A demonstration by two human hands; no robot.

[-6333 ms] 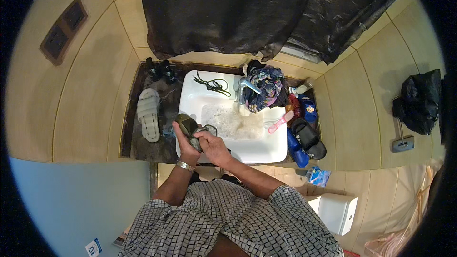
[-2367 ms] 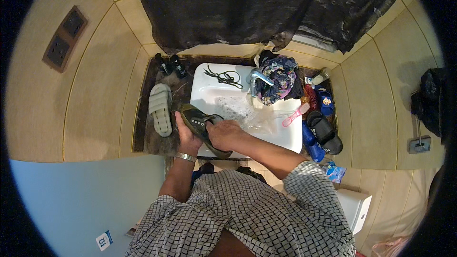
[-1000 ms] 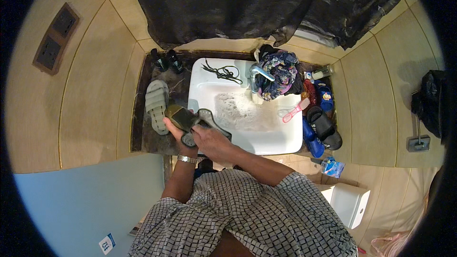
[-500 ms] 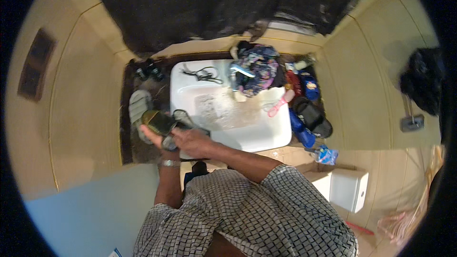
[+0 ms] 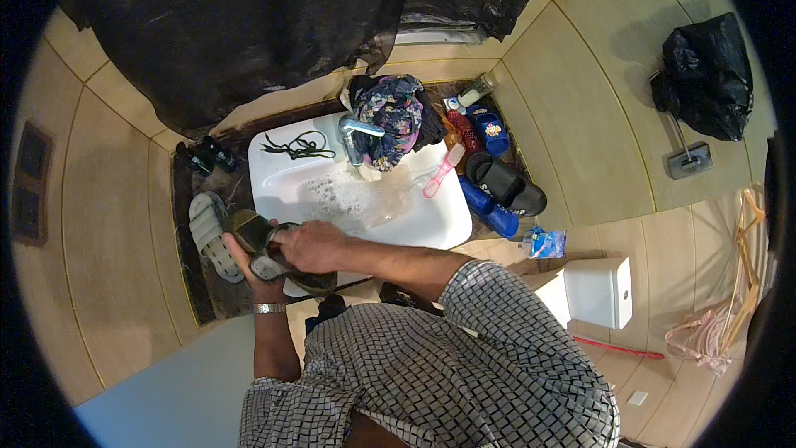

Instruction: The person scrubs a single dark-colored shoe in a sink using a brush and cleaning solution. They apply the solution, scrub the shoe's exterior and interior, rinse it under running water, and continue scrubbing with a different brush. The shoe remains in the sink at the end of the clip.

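An unlaced dark olive shoe [image 5: 251, 230] is held over the sink's near left corner. My left hand [image 5: 254, 275] supports it from below and the left side, fingers wrapped round it. My right hand [image 5: 313, 246] is closed at the shoe's opening, with its fingertips on the tongue area; whether a small tool is in it I cannot make out. The shoe's back end shows below my right hand. Soapy water lies in the white sink [image 5: 439, 224]. A pair of dark green shoelaces [image 5: 298, 145] rests on the sink's far left ledge.
A faucet [image 5: 355, 137] stands before bundled floral cloth [image 5: 396, 112]. A pink brush [image 5: 444, 170] lies on the sink's right rim. Light grey sandals [image 5: 213, 236] stand left on the dark counter; black slides [image 5: 506, 185] and blue footwear [image 5: 487, 206] stand right. A white toilet tank [image 5: 599, 292] is at lower right.
The view has turned and shifted, so the sink sits further left. The shoe has tilted, its back end now swung lower, and my right hand has moved onto its opening.
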